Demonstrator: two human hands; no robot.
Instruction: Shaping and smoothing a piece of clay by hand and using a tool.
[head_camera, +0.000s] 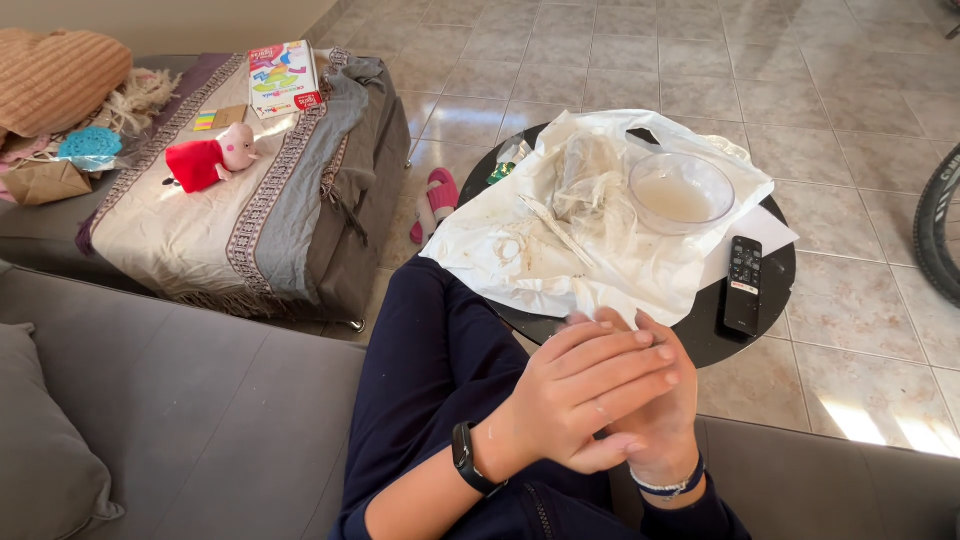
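Seated on grey fabric sofa, dark-blue trouser leg stretched twd the low round black table.

Grip: left hand laid flat across right hand, palm to palm, fingers of both mostly straight, not curled. No object showing btw them. Can't tell if anything thin or sticky is pressed inside, since the contact is hidden. Black band on left wrist, blue-and-white bracelet on right.

Doing it well, as a judgement: if rubbing residue off, best done w/ even palm pressure and hands held over the lap edge nearest the table, so crumbs drop on the sheet and not on trousers or sofa. Worth minding the wristbands too, as smears would catch there.

Position of nearest thing: crumpled white plastic sheet w/ brownish smears draped over the table top, near edge just beyond the fingertips, apart from them, not touching. Clear round plastic bowl w/ whitish residue on the far-right part of that sheet, well beyond reach of the pressed hands as they stand. Slim black remote control on bare table, right of the sheet, nearer the right hand than the bowl.
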